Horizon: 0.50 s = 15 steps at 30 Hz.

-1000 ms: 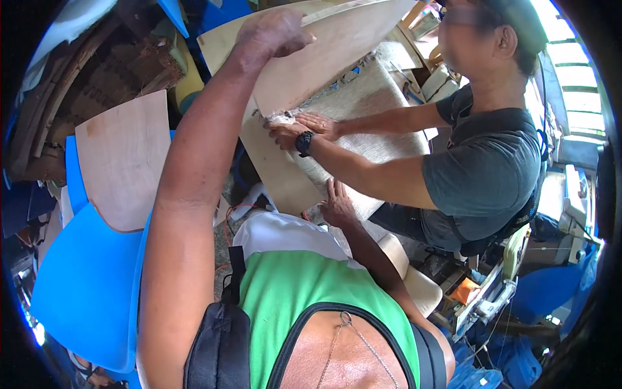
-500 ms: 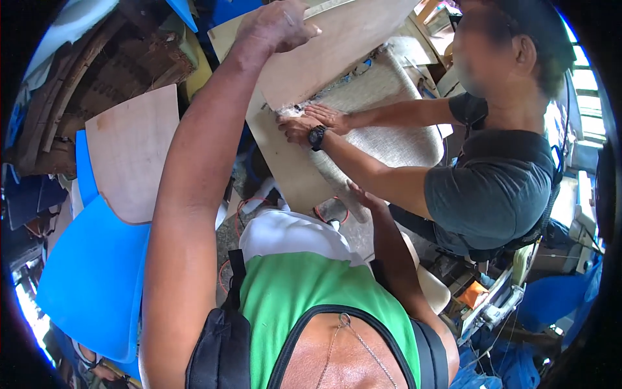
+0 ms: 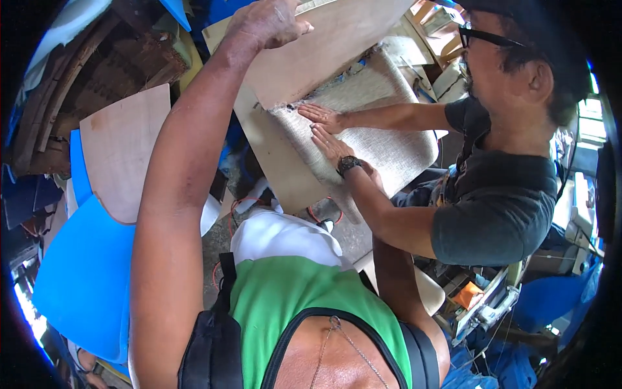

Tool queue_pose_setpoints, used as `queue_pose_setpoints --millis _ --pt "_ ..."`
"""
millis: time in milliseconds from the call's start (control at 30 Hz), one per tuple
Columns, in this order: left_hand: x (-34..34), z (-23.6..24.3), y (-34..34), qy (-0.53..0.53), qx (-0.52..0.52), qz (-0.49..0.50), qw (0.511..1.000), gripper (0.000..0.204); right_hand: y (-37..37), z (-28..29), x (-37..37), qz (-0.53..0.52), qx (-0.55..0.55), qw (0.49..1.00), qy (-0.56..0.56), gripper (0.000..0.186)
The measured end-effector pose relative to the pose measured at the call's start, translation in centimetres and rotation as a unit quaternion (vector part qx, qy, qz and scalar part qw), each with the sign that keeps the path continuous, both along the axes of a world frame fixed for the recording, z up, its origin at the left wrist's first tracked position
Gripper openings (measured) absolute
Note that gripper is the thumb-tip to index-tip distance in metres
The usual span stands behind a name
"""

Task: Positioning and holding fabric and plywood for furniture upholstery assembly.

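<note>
1. The person's left hand [image 3: 269,23] is raised far forward at the end of a straight arm, fingers curled over the upper edge of a plywood panel [image 3: 324,48]; the grip is closed on that edge, tilting the panel up like a flap.
2. The right hand cannot be seen; the right forearm [image 3: 395,272] runs forward from the lower edge and disappears behind the co-worker's arm, so whether that hand is open or closed cannot be told.
3. Under the lifted panel lies a beige woven fabric sheet [image 3: 382,139], draped over a lower plywood board [image 3: 278,168]; its long axis runs from the upper left, near the panel's lower edge, down toward the right.
4. The co-worker, seated to the right in a grey shirt, presses both palms flat on the fabric; one hand [image 3: 321,117] sits just beside the panel's lower edge, the other hand [image 3: 330,144], with a dark wristwatch, lies just below it.
5. The relation that matters: the fabric lies below and to the right of the left hand, with the panel between them; the co-worker's hands are much nearer the fabric.
6. To the left stand a separate rounded plywood piece [image 3: 126,152] and a blue plastic sheet [image 3: 87,272], well apart from the hands.
</note>
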State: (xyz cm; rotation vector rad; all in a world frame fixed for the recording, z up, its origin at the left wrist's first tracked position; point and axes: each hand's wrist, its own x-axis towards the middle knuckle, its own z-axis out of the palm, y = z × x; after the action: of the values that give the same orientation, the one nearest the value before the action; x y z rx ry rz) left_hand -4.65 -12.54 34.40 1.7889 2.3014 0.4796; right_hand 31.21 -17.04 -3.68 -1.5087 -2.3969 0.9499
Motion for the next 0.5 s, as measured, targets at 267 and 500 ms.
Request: queue_pose_setpoints --millis 267,500 --pt "-0.3 0.1 -2.6 -0.127 0.180 -0.168 0.961 0.051 -4.3 -0.4 1.8 -0.027 0.010 0.999 0.019 0.049" --pt "0.2 1.7 -0.7 -0.079 -0.043 0.002 0.996 0.050 -11.8 7.2 2.2 0.010 0.043 0.994 -0.097 0.076"
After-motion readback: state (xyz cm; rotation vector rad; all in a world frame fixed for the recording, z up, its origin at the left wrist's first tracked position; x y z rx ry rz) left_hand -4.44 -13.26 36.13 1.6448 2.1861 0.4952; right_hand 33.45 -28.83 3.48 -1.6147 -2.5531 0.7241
